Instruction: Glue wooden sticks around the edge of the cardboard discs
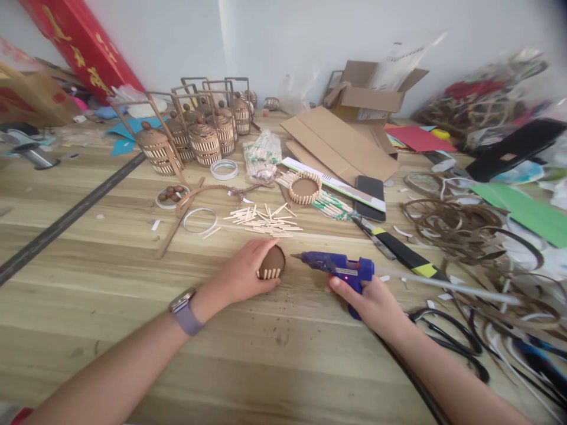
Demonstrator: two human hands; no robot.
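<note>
My left hand is curled round a small round brown cardboard base with short wooden sticks standing along its near edge. In my right hand is a blue hot glue gun, its red light lit. The gun's nozzle points left, a short gap from the base's right rim. A clear glue stick juts out of its back. Just beyond the base lies a loose pile of cut wooden sticks. Farther back sits a similar round piece with sticks all around its rim.
Several small stick lanterns with tall handles stand at the back left. A utility knife, a phone and cardboard sheets lie beyond the glue gun. Tangled brown strips and black-handled scissors crowd the right side.
</note>
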